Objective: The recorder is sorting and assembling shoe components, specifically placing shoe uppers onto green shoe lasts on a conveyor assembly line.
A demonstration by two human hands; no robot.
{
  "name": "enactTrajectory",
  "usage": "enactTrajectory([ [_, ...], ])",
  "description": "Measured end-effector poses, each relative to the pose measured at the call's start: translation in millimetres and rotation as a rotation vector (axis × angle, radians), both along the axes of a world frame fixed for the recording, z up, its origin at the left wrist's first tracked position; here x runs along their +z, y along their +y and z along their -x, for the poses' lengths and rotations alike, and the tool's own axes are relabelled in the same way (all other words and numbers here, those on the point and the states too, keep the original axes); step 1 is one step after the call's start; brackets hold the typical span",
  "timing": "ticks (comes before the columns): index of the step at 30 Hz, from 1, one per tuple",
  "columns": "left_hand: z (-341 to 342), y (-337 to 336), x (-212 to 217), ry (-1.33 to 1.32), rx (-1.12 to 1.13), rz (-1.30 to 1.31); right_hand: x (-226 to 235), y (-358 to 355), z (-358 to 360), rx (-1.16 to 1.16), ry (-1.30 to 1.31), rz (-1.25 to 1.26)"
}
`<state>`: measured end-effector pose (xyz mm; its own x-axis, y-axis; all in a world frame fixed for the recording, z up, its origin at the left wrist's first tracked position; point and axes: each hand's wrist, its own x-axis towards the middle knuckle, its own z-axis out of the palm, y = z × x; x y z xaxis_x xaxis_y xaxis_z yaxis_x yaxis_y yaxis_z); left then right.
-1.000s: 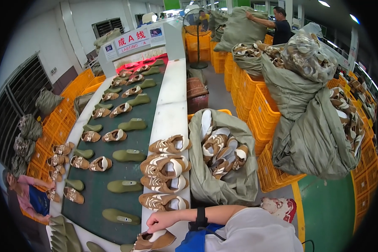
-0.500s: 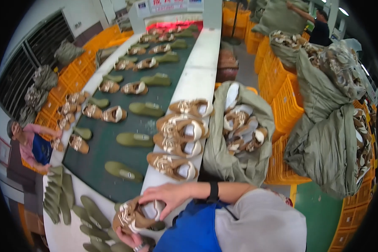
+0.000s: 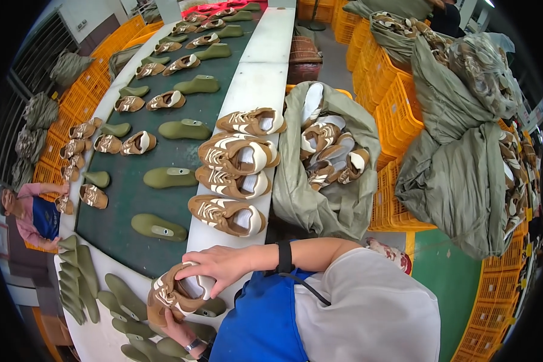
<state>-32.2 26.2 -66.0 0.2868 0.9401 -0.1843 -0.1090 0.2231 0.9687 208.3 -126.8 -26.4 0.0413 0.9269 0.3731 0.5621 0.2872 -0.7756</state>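
A brown shoe with white stripes and a pale lining (image 3: 166,291) is held between my hands at the near end of the table. My right hand (image 3: 214,268), black band on the wrist, grips its collar with the thumb and fingers inside and around the opening. My left hand (image 3: 178,330) is closed around the shoe's lower side. Part of that hand is hidden by the shoe. Beside and beneath it lie several green shoe lasts (image 3: 123,295) on the white table. A row of brown shoes (image 3: 226,214) stands on the white ledge beyond my right hand.
A green conveyor belt (image 3: 120,208) carries shoes and lasts in rows. An open grey-green sack (image 3: 289,199) full of shoes stands right of the ledge. Orange crates (image 3: 398,114) and more sacks (image 3: 458,187) line the right. A co-worker (image 3: 39,211) stands at the left.
My view has shifted, so the belt and shoes sit higher and further left. Both hands still hold the shoe, which has tilted slightly.
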Motion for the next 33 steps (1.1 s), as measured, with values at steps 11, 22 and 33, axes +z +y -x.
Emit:
enactTrajectory([
  [11,1,-8,-32,0.543,-0.189,-0.34,-27,24,-12,-0.306,0.199,0.135],
  [22,-17,-40,-55,0.754,-0.1,-0.873,-55,14,11,0.054,-0.453,0.57],
  [33,-17,-37,-58,0.718,-0.076,-0.862,-47,28,6,0.104,-0.496,0.565],
])
